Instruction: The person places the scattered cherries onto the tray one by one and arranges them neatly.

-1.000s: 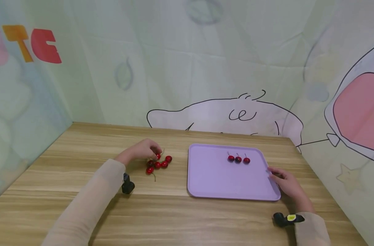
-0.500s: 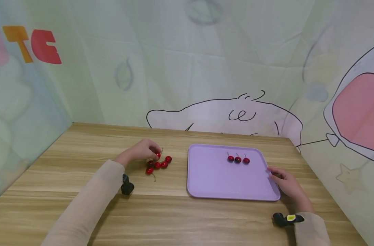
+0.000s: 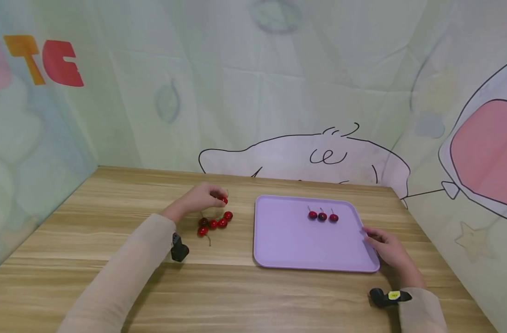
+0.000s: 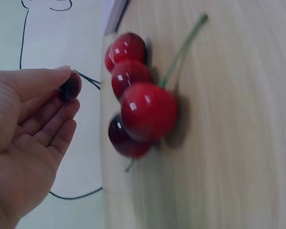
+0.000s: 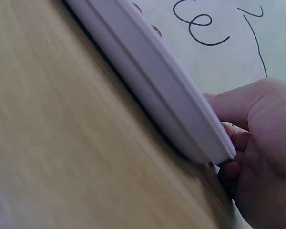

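Pinching a half-hidden cherry [image 3: 223, 200], left hand [image 3: 199, 200]; right hand [image 3: 386, 249] grips tray [image 3: 303, 240].

Soft, even light throughout; both wrist views blur up close, with glints on the cherries [image 4: 143, 105].
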Available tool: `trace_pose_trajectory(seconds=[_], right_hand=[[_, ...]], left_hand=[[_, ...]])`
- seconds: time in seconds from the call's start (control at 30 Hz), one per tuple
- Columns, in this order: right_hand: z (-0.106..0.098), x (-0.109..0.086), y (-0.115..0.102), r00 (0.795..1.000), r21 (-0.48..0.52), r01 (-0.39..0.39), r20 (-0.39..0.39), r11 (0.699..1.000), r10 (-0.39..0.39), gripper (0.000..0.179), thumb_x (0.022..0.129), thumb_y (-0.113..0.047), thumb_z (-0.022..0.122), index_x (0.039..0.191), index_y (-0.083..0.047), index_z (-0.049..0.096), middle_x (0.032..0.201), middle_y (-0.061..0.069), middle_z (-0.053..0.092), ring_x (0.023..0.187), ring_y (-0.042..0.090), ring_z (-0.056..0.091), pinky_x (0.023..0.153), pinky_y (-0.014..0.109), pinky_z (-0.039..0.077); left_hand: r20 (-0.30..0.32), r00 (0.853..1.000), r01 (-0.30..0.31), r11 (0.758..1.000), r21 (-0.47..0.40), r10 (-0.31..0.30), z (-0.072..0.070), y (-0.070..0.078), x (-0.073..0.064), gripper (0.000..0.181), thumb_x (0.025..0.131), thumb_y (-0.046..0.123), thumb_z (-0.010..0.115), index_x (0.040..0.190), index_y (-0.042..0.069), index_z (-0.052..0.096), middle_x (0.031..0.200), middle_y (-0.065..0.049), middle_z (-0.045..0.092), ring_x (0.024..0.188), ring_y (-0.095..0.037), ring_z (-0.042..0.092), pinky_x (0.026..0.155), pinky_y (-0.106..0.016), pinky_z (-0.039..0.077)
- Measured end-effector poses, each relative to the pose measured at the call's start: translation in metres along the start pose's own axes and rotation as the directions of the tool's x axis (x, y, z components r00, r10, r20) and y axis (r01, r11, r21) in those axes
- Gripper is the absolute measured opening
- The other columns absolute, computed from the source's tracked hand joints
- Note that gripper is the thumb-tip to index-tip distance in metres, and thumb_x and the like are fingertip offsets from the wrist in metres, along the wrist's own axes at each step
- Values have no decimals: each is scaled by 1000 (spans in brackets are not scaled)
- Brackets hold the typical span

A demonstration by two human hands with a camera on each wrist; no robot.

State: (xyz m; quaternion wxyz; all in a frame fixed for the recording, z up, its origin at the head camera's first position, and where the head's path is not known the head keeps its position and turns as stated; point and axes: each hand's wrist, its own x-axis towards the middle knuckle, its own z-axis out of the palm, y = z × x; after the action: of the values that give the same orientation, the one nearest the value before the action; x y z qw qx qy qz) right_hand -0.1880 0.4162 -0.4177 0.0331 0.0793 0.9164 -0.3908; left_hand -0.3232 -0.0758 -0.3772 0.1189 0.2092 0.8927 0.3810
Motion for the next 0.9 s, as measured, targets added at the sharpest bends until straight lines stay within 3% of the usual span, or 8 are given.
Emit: trace_pose_trajectory(seconds=[0.1,0.4,0.9], right_hand=[[1,0,1,1000,2,-3,2,1000,3,45,100,-19,50,139,3,46,141,31,41,124,44,42,102,56,37],[0,1,2,1000,-21,11,-1,1000,-11,46,100,-22,50,139,3,46,140,30,43,121,42,44,100,54,39],[-1,1,1,1000,-21,-8,-6,1000,8,46,100,-22,51,139,2,47,140,31,42,123,43,43,101,56,38]], left_hand=[[-17,999,-30,1000,-2,30,3,8,2,33,90,16,65,118,-2,64,110,-13,67,102,-27,59,92,-44,48],[-47,998,-48,999,-25,47,14,33,14,30,90,15,67,116,2,66,109,-12,67,101,-25,60,90,-40,51],[-36,995,-94,992,-79,92,46,70,38,31,89,16,68,117,3,66,109,-9,66,99,-23,59,86,-34,53]])
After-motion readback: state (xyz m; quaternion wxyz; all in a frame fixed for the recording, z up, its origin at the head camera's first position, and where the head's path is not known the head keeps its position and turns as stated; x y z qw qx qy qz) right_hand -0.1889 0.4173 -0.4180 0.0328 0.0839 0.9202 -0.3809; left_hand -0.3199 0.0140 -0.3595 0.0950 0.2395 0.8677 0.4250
